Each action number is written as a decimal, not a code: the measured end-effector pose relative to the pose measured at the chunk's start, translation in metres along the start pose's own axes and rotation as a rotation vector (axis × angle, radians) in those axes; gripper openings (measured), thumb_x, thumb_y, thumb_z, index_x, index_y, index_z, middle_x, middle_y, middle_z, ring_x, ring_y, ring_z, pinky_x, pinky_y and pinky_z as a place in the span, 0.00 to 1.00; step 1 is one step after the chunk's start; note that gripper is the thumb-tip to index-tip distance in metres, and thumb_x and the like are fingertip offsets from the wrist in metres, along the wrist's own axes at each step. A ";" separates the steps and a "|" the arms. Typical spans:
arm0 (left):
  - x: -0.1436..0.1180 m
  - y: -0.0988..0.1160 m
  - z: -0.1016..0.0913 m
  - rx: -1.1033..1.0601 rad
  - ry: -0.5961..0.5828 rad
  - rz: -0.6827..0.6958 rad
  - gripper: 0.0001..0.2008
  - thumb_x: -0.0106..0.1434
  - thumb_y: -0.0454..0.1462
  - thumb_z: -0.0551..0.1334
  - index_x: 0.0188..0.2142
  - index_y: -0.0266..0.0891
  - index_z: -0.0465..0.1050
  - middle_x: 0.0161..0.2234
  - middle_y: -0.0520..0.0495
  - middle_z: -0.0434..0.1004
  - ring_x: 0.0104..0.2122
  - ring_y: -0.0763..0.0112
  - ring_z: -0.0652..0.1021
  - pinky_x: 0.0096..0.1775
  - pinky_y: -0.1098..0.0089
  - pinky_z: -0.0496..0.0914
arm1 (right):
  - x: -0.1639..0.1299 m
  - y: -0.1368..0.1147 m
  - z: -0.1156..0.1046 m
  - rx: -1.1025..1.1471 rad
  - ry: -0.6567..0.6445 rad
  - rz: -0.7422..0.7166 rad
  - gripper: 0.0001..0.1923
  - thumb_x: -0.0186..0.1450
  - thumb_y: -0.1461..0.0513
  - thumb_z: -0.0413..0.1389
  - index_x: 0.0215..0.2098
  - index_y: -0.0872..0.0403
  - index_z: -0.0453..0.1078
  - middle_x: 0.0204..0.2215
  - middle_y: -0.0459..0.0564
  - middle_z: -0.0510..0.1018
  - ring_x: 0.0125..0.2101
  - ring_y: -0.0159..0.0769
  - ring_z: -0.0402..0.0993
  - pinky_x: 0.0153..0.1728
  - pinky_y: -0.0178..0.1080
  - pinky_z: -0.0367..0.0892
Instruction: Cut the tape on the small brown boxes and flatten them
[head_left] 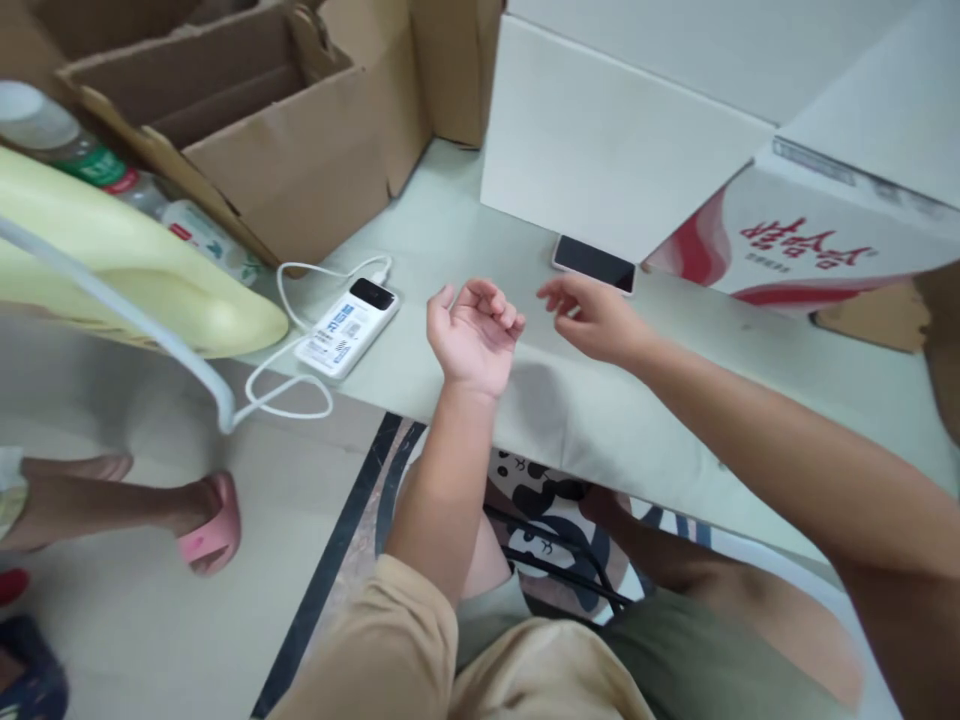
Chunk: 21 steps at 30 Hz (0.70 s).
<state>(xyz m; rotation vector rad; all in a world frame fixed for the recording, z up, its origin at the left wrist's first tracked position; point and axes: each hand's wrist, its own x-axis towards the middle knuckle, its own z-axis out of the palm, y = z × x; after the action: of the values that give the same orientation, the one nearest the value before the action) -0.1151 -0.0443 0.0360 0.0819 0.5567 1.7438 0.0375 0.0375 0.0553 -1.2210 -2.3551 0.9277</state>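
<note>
Head view showed a pale table [465,215] carrying cardboard boxes [300,150], a white power bank [346,327] and a dark phone [594,264]; the right hand [592,318] hovered just beside the phone, fingers loosely apart, and the left hand [472,335] curled empty, palm up

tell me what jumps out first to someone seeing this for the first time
Two bare hands meet over the pale table: the left hand palm up with fingers curled, the right hand reaching in beside it, neither holding anything. Left of them lies a white power bank with a looping white cable, and just beyond the right hand a dark phone lies flat by a white box. Open cardboard boxes fill the far left.
</note>
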 end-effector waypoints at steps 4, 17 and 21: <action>0.003 0.016 -0.009 -0.091 0.074 0.047 0.26 0.72 0.51 0.46 0.24 0.40 0.67 0.21 0.52 0.58 0.19 0.76 0.64 0.27 0.71 0.66 | 0.078 -0.085 0.029 -0.135 -0.055 -0.123 0.26 0.60 0.71 0.56 0.55 0.50 0.71 0.35 0.45 0.80 0.33 0.33 0.73 0.48 0.41 0.73; 0.003 0.040 -0.023 -0.098 0.122 0.091 0.25 0.73 0.49 0.45 0.25 0.40 0.67 0.21 0.51 0.60 0.20 0.75 0.65 0.30 0.68 0.67 | 0.163 -0.198 0.110 -0.273 -0.128 -0.384 0.12 0.66 0.66 0.49 0.48 0.53 0.58 0.39 0.44 0.76 0.56 0.41 0.76 0.62 0.54 0.67; 0.002 0.035 -0.022 -0.047 0.126 0.102 0.25 0.73 0.51 0.48 0.25 0.40 0.66 0.21 0.51 0.59 0.20 0.75 0.65 0.30 0.68 0.66 | 0.144 -0.181 0.091 -0.334 -0.073 -0.415 0.15 0.64 0.67 0.48 0.49 0.52 0.55 0.43 0.46 0.80 0.53 0.42 0.76 0.62 0.50 0.68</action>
<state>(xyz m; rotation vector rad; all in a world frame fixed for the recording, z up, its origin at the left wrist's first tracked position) -0.1552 -0.0542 0.0309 -0.0335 0.6112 1.8692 -0.2050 0.0424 0.1105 -0.7554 -2.7511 0.4643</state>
